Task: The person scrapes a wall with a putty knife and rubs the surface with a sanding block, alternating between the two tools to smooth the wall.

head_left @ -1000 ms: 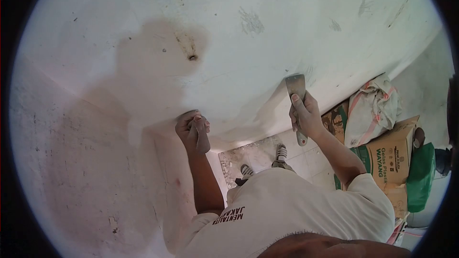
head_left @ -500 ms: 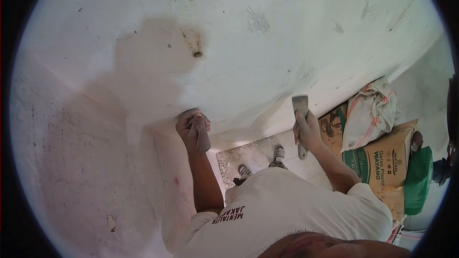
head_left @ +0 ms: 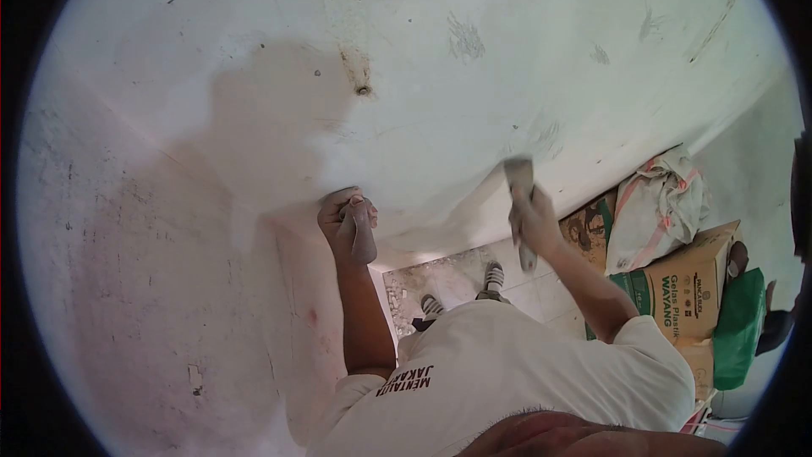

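Observation:
My right hand [head_left: 534,222] grips a putty knife [head_left: 518,176] by its handle, the metal blade pointing up against the white wall [head_left: 474,93]; the hand and blade are motion-blurred. My left hand [head_left: 347,224] is closed on a second flat grey tool [head_left: 364,241], held near the wall corner, its blade hanging down. A small hole with a brown stain [head_left: 364,89] marks the wall above my left hand.
Cardboard boxes [head_left: 694,288], a tied sack [head_left: 660,199] and a green bag [head_left: 737,326] stand on the floor at the right. My feet [head_left: 461,288] rest on pale floor tiles. A pinkish side wall [head_left: 152,305] fills the left.
My right hand with the putty knife dropped down the wall, then shifted slightly left and up. The left hand stayed almost still.

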A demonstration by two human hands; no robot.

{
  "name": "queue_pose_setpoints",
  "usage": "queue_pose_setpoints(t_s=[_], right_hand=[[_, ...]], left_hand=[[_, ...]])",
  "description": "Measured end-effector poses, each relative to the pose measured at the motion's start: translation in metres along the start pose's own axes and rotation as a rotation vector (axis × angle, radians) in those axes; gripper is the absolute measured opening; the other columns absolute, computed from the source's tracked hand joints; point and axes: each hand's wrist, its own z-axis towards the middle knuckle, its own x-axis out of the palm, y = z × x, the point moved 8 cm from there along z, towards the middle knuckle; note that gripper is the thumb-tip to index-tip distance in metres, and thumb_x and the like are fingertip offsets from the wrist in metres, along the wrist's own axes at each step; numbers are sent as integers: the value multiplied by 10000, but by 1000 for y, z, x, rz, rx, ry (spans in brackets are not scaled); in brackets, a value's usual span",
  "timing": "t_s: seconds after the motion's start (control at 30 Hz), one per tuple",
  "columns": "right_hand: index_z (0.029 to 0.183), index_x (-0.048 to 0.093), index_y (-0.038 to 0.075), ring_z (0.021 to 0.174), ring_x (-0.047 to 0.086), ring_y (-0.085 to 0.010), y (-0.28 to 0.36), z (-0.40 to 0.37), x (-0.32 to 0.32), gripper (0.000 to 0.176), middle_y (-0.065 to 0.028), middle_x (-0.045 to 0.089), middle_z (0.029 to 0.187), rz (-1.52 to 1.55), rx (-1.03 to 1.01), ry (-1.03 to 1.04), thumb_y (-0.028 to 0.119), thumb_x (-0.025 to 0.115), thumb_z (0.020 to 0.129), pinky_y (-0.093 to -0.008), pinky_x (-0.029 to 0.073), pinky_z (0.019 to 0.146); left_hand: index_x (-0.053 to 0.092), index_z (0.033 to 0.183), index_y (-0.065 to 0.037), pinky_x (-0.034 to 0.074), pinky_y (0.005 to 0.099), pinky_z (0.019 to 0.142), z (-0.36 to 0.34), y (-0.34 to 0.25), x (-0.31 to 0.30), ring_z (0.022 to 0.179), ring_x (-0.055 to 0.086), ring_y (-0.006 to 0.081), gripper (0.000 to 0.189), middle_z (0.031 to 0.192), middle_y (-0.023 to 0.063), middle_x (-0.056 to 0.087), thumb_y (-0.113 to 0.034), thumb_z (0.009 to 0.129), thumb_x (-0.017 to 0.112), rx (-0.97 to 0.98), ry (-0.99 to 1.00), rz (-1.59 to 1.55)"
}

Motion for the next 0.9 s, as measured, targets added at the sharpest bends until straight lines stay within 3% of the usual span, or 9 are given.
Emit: queue_pose_setpoints(t_s=[0.07,0.17,0.27,0.4,0.5,0.6,0.7,0.9], right_hand=[[938,428,38,338,449,-126,19,2,4,309,-45,476,536,70,-27,0,336,446,1017,-260,394,322],[952,426,53,326,428,-120,6,-9,1,287,-41,467,526,112,-2,-7,332,449,1019,-254,384,315],[952,426,54,326,422,-118,-40,-21,2,293,-42,463,522,41,53,14,337,454,1020,-248,383,312],[963,428,48,336,425,-118,27,7,3,313,-42,460,523,111,-65,12,354,477,1010,-250,387,313],[951,418,52,338,428,-119,15,-6,4,310,-46,458,522,145,-42,12,350,480,1009,-253,390,313],[951,414,50,332,427,-122,-40,-21,2,318,-49,457,520,89,97,18,356,481,1008,-256,393,315],[961,421,46,323,426,-125,15,4,-2,315,-50,457,518,101,27,-12,353,469,1012,-258,393,311],[948,453,8,321,426,-108,-30,-20,-5,317,-36,469,503,88,6,-46,318,462,1013,-255,365,306]], left_hand=[[608,936,-11,412,229,490,0,-3,1,513,473,83,100,605,24,535,-107,954,586,-2,-4,-29],[605,941,-12,415,231,491,0,-1,1,508,466,79,99,601,21,530,-106,959,578,8,-13,-46],[575,966,-50,390,239,458,0,3,-1,514,454,90,157,613,24,515,-206,962,590,4,11,-9],[577,966,-50,388,238,454,-1,0,2,515,453,89,170,613,24,515,-219,961,594,16,20,8],[579,967,-48,382,237,451,0,1,1,513,451,89,189,615,26,516,-236,958,603,12,8,13],[579,969,-47,378,237,453,0,2,-1,509,446,90,202,616,27,516,-245,953,613,0,7,11],[580,972,-45,375,237,452,-1,3,0,505,442,91,200,614,28,516,-241,953,615,0,7,0],[587,972,-43,378,238,459,0,4,0,508,446,93,161,620,31,525,-204,961,594,-5,-7,7]])
